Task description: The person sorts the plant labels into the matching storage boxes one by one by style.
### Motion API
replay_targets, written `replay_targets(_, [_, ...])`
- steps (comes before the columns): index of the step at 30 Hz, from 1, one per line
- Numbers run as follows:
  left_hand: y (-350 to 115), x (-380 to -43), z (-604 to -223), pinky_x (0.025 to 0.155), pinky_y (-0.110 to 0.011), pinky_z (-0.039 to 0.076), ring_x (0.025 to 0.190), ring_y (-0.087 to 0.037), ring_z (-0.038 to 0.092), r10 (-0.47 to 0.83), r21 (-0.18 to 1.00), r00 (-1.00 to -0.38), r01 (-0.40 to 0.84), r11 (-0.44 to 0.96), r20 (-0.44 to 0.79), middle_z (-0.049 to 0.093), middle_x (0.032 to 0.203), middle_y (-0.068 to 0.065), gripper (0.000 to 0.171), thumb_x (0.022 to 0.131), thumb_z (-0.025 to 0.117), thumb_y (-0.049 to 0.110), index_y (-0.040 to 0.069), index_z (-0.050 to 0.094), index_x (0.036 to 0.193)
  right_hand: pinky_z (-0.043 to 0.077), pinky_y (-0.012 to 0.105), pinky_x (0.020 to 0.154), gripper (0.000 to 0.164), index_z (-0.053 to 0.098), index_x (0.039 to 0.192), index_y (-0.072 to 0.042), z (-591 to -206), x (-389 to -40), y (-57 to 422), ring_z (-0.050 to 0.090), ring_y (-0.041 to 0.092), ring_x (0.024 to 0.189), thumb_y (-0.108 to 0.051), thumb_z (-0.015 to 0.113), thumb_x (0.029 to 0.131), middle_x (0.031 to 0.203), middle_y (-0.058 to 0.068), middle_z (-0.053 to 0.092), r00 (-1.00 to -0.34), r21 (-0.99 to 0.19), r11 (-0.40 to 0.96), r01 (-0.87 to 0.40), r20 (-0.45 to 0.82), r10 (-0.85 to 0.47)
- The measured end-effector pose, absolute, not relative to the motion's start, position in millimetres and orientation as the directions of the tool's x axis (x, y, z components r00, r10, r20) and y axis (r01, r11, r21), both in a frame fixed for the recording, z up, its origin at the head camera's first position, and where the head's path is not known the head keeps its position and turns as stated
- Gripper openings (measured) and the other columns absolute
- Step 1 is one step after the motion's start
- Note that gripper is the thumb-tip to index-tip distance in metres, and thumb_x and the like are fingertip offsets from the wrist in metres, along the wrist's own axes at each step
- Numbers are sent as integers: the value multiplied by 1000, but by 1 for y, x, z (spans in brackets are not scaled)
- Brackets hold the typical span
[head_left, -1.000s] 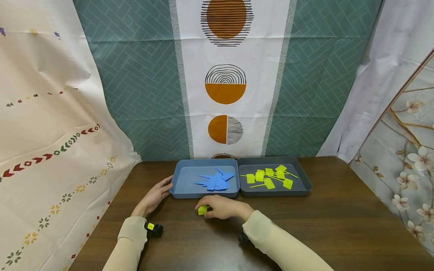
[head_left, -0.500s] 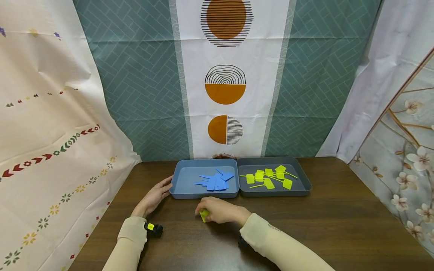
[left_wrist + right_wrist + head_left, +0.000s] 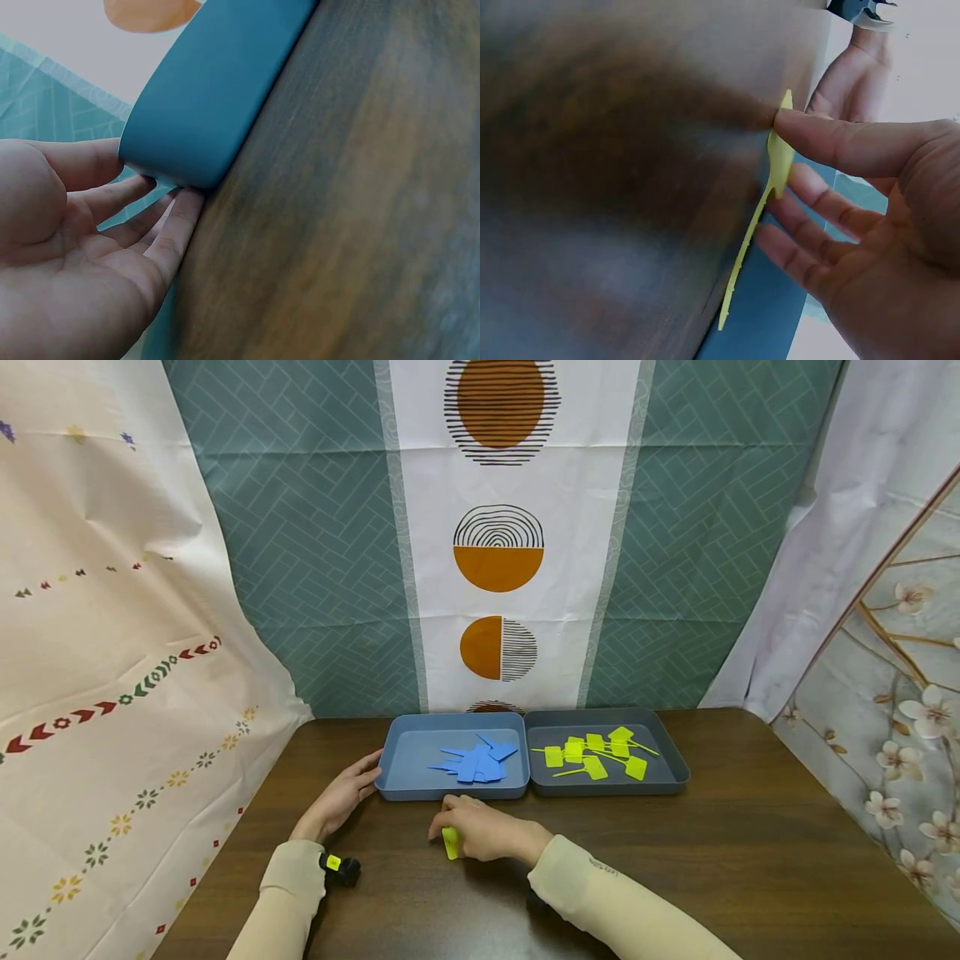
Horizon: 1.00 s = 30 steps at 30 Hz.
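Observation:
A yellow cable-tie tag (image 3: 450, 843) hangs from my right hand (image 3: 483, 828), pinched between thumb and fingers just in front of the blue tray. In the right wrist view, the tag (image 3: 781, 154) shows edge-on, its thin toothed tail slanting down beside the tray wall. My left hand (image 3: 341, 797) touches the left end of the blue tray (image 3: 408, 764), its fingers fairly straight. The left wrist view shows thumb and fingertips at the corner of that tray (image 3: 202, 97). Blue tags (image 3: 480, 766) lie heaped in the blue tray.
Right of the blue tray, side against side, stands a dark grey tray (image 3: 663, 778) with several yellow tags (image 3: 595, 767) scattered in it. Both sit at the back of the brown wooden table (image 3: 750, 860). A patterned cloth (image 3: 315, 568) hangs behind.
My right hand has drawn slightly toward me, and the yellow tag in it has turned from lying sideways to pointing downward. The left hand and both trays stay where they were.

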<state>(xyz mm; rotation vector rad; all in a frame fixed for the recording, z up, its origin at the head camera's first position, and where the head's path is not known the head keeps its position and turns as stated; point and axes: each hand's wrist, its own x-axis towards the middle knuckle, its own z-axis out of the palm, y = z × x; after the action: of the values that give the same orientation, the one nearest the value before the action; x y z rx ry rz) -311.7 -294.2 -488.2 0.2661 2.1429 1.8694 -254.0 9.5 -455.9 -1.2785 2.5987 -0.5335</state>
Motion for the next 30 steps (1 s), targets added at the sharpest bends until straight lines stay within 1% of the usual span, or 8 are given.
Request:
replay_targets(5, [-295, -310, -488, 127, -55, 15, 158, -39, 15, 317, 989, -944, -54, 140, -96, 13, 171, -24, 57, 115, 33, 14, 0, 12, 166, 47, 17, 89, 56, 72, 126, -22, -456, -252, 10, 50, 7, 99, 13, 77, 83, 112, -5, 51, -603, -454, 544, -705, -18, -797])
replay_targets(8, [-295, -311, -489, 127, -55, 15, 157, -39, 15, 318, 989, -944, -52, 138, -94, 13, 171, -24, 57, 115, 33, 14, 0, 12, 166, 48, 18, 87, 57, 71, 127, -20, -456, -252, 10, 51, 6, 96, 17, 74, 83, 109, -5, 53, -612, -475, 547, -689, -24, -791])
replay_targets(14, [-296, -313, -491, 127, -55, 15, 157, -39, 16, 322, 990, -943, -43, 133, -84, 13, 171, -24, 57, 115, 34, 14, -1, 12, 166, 52, 22, 87, 55, 71, 122, -21, -457, -253, 12, 55, 5, 91, 20, 66, 87, 104, -7, 66, -639, -522, 559, -644, -34, -768])
replay_targets(17, [-296, -313, -491, 127, -55, 16, 157, -39, 15, 326, 990, -942, -34, 135, -77, 12, 171, -25, 58, 115, 35, 15, -1, 11, 166, 51, 22, 83, 51, 72, 117, -21, -456, -253, 14, 55, 5, 89, 20, 63, 88, 101, -7, 67, -655, -551, 558, -621, -26, -755])
replay_targets(23, [-296, -314, -492, 127, -55, 16, 157, -39, 15, 323, 990, -943, -36, 139, -80, 11, 171, -25, 59, 115, 36, 16, -1, 11, 166, 51, 20, 79, 42, 68, 109, -13, -452, -254, 18, 55, 7, 83, 22, 52, 90, 100, -2, 67, -640, -615, 517, -596, -25, -768])
replay_targets(25, [-296, -313, -491, 127, -55, 16, 157, -39, 16, 322, 990, -943, -38, 139, -81, 12, 171, -25, 59, 115, 36, 16, -1, 12, 166, 51, 20, 77, 38, 67, 105, -12, -450, -255, 21, 55, 7, 81, 21, 53, 91, 98, -2, 67, -639, -621, 511, -594, -22, -769])
replay_targets(30, [-296, -313, -491, 127, -55, 16, 157, -39, 15, 318, 990, -945, -38, 136, -80, 12, 171, -24, 57, 115, 34, 15, 0, 12, 166, 50, 21, 75, 20, 72, 95, -12, -444, -260, 30, 54, 7, 82, 7, 68, 95, 93, -8, 67, -674, -615, 525, -588, 14, -739])
